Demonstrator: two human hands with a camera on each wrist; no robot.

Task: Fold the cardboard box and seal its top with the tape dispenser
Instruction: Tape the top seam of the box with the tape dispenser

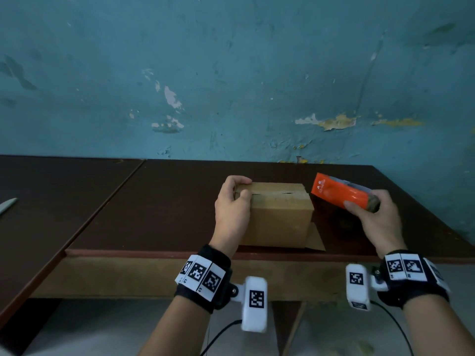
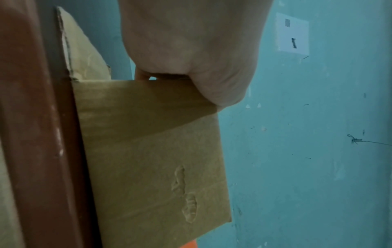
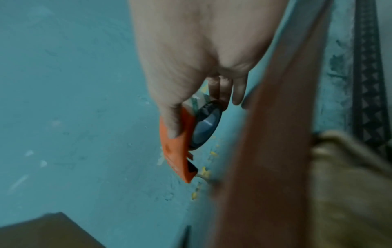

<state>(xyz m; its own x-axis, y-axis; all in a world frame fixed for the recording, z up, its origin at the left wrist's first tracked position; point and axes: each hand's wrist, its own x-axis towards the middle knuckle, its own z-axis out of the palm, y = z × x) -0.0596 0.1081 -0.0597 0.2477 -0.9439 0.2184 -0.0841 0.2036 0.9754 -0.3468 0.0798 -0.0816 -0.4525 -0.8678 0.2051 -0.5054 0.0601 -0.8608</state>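
Note:
A brown cardboard box (image 1: 280,214) stands on the dark table (image 1: 159,201) near its front edge, top flaps folded down with a seam along the middle. My left hand (image 1: 232,201) grips the box's left end, fingers curled over the top edge and thumb on the flaps; the left wrist view shows the box's side (image 2: 152,151) under my palm (image 2: 191,50). My right hand (image 1: 375,214) holds an orange tape dispenser (image 1: 339,192) just right of the box, above the table. In the right wrist view the dispenser (image 3: 180,147) carries a tape roll (image 3: 206,125).
A loose bottom flap (image 1: 314,238) sticks out at the box's right front corner. A pale object (image 1: 7,205) lies at the far left of the adjoining table. A peeling teal wall (image 1: 231,73) rises behind the table. The table's front edge (image 1: 154,253) is close to my wrists.

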